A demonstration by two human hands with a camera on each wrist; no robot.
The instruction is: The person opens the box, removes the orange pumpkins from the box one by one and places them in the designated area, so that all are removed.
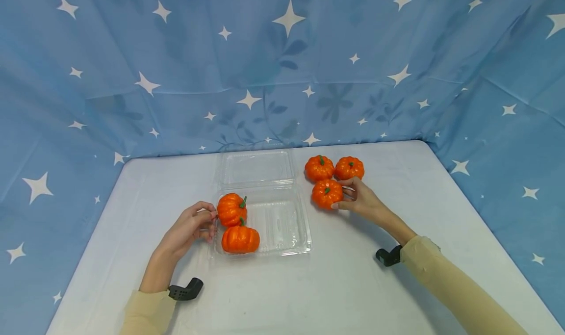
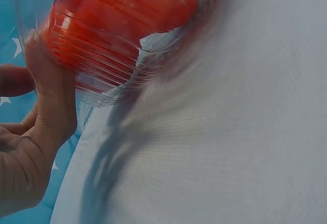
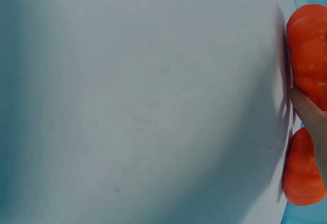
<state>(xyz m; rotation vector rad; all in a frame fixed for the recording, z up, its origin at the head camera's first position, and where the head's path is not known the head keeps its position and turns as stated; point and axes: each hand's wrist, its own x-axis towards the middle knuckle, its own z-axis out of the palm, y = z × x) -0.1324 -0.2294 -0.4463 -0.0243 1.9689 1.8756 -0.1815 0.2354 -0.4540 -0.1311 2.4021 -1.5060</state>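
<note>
The front pumpkin [image 1: 327, 194], right of the frame's centre, is glossy, orange and ribbed, with a short green stem; the container [image 1: 282, 222], at the centre, is of thin clear plastic, with its lid [image 1: 258, 168] lying open above. The right hand [image 1: 359, 200] pinches the front pumpkin from its right side, between thumb and fingers; a back pumpkin [image 1: 320, 168] and a side pumpkin [image 1: 350, 168] lie just above. The left hand [image 1: 192, 224] pinches the container's left rim, beside two tilted pumpkins [image 1: 240, 240] inside. The container's right half leaves open room, and its right rim stands apart from the front pumpkin.
</note>
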